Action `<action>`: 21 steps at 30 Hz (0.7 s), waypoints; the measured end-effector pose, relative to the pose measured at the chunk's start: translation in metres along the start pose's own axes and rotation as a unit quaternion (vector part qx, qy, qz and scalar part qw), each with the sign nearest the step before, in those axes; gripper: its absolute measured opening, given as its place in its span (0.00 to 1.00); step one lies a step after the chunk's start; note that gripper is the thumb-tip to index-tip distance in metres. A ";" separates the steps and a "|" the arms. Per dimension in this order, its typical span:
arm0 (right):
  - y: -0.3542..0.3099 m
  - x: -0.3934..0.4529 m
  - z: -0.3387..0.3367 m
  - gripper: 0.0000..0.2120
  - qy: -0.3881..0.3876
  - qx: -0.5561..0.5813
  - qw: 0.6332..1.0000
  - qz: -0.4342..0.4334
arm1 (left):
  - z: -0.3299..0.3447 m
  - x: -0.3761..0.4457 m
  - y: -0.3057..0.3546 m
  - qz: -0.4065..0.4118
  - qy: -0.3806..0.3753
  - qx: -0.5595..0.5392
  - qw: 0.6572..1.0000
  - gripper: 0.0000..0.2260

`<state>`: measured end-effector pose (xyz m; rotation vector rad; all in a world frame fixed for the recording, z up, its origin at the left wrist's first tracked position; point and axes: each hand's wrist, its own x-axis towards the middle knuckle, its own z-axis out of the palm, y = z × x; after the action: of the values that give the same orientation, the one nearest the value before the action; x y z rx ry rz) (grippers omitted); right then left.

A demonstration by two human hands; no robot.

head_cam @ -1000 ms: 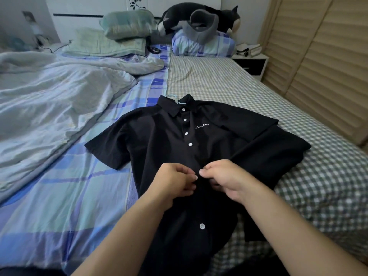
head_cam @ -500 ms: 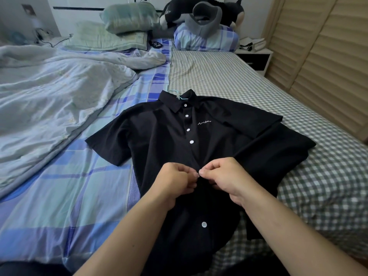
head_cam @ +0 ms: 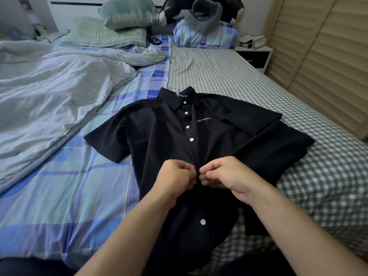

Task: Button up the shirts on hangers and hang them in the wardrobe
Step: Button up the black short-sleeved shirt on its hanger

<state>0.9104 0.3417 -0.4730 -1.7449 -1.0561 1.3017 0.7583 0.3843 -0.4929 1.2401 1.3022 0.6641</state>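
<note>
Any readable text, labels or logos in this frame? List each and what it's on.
White script embroidered on the chest of the black shirt: cursive, too small and loose to read.
White marks on the small black item by the pillows: blurred, unreadable.
Poster or card on the far wall: blurred, no legible text.
Books on the nightstand: no readable lettering.
Nothing else carries text.

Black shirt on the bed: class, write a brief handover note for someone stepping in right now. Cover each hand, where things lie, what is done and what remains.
Left hand and right hand: both pinch the front placket of the black shirt at mid-chest, working a button that they hide.
The shirt lies flat on the bed, on a light blue hanger whose hook shows at the collar.
Done: the four white buttons above the hands look fastened.
Left: finish this button, check the lower white button, then hang the shirt in the wardrobe, which is out of view.
</note>
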 end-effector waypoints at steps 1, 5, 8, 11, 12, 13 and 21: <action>-0.001 -0.001 -0.001 0.10 -0.008 -0.006 1.000 -0.002 | 0.001 0.001 0.000 -0.001 0.004 -0.005 1.000 0.06; 0.000 -0.003 0.002 0.14 -0.001 -0.030 0.999 -0.021 | 0.001 0.000 0.001 -0.001 -0.005 -0.033 0.999 0.10; 0.002 -0.005 0.004 0.13 0.002 -0.012 0.999 -0.029 | -0.003 -0.001 -0.002 0.004 -0.012 -0.061 0.998 0.06; 0.003 -0.005 0.002 0.10 0.004 0.008 0.999 -0.035 | -0.003 -0.002 -0.004 -0.001 -0.005 -0.093 0.996 0.04; 0.003 -0.005 0.002 0.09 0.004 0.006 0.999 -0.039 | -0.003 -0.003 -0.004 -0.003 -0.007 -0.103 0.995 0.04; 0.003 -0.005 0.003 0.08 0.005 0.003 0.999 -0.042 | -0.004 -0.003 -0.004 -0.006 -0.012 -0.115 0.993 0.04; 0.003 -0.002 0.005 0.02 0.015 -0.009 0.998 -0.062 | -0.008 -0.005 -0.003 -0.005 -0.011 -0.139 0.990 0.06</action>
<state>0.9056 0.3386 -0.4760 -1.6791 -1.1424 1.1897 0.7494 0.3815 -0.4927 1.0102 1.1516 0.7932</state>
